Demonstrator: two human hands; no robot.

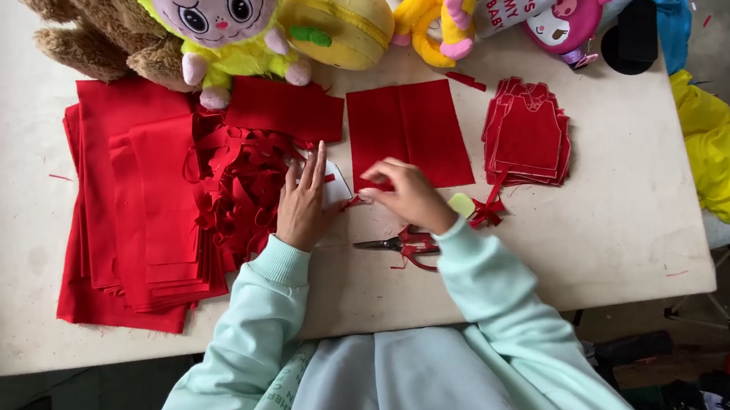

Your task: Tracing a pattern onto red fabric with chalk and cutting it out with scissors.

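My left hand (300, 202) lies flat, fingers spread, on a white paper template (336, 187) next to a heap of red fabric scraps (240, 188). My right hand (407, 195) pinches the lower edge of a folded red fabric rectangle (410, 130) just right of the template. Red-handled scissors (401, 243) lie on the table below both hands, untouched. A pale green chalk piece (462, 205) sits beside my right wrist.
A pile of red cloth sheets (131, 204) lies at left, a stack of cut red garment shapes (527, 135) at right. Plush toys (215, 11) line the table's (623, 234) far edge. Yellow cloth (721, 151) hangs off the right side.
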